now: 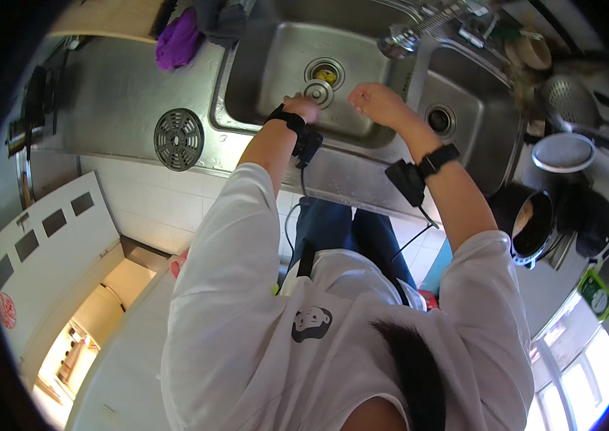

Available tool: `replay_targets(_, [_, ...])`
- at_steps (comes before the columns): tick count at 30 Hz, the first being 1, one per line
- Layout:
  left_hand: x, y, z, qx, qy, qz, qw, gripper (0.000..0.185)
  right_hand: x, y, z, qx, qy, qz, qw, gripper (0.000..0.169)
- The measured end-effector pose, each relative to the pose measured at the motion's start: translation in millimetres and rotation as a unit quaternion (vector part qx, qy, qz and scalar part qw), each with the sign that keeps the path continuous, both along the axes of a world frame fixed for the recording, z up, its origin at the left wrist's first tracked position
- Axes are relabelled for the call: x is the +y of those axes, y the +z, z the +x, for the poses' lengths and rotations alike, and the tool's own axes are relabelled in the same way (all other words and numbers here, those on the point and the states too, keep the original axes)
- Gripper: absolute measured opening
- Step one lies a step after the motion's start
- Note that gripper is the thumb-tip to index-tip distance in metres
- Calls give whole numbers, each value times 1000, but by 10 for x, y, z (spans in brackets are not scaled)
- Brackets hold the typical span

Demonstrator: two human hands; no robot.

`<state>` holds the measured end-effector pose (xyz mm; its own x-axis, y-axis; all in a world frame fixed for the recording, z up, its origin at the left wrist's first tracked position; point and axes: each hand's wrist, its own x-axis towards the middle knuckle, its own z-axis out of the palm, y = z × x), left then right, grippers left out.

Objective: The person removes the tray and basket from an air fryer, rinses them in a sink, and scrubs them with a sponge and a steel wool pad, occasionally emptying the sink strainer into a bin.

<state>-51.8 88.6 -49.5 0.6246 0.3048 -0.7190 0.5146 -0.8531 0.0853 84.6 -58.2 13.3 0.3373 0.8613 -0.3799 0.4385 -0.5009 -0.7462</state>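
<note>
My left hand (302, 106) reaches into the large basin of a stainless steel sink (277, 64), its fingers at a round metal drain cover (318, 94). That cover lies just on the near side of the drain opening (325, 73), where something yellow shows inside. Whether my left fingers grip the cover cannot be made out. Over the right part of the same basin is my right hand (377, 102), fingers curled, with no object visible in it. A dark slotted round plate (179, 139) rests on the counter left of the sink.
A faucet (398, 43) hangs over the basin's back right. The smaller basin (452, 81) lies to the right. Beyond it are a sieve (563, 153), a skimmer (568, 98) and a black pot (535, 229). A purple cloth (177, 40) lies at the back left. Cables hang from both wrists.
</note>
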Motion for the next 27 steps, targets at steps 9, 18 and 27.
replay_targets(9, [155, 976, -397, -112, 47, -67, 990, 42, 894, -829, -5, -184, 244, -233, 923, 25])
replay_targets(18, [-522, 1472, -1393, -391, 232, 19, 890, 35, 1143, -1261, -277, -9, 199, -131, 971, 43])
replay_targets(27, [-1102, 1509, -1696, -409, 342, -18, 846, 30, 1113, -1425, 77, -234, 349, -238, 876, 33])
